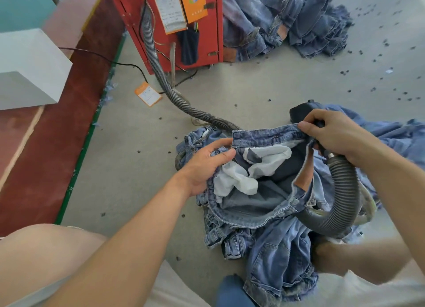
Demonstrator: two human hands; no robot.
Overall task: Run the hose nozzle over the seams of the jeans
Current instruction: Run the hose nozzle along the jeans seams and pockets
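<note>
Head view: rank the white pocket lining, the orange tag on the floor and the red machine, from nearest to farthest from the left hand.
1. white pocket lining, inside the open jeans, right beside the left hand.
2. orange tag, lying on the floor up and left of that hand.
3. red machine, standing at the top of the frame, beyond the tag.

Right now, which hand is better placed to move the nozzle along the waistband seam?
The right hand: it already grips the hose nozzle at the jeans' waistband. The left hand holds the fabric open.
</note>
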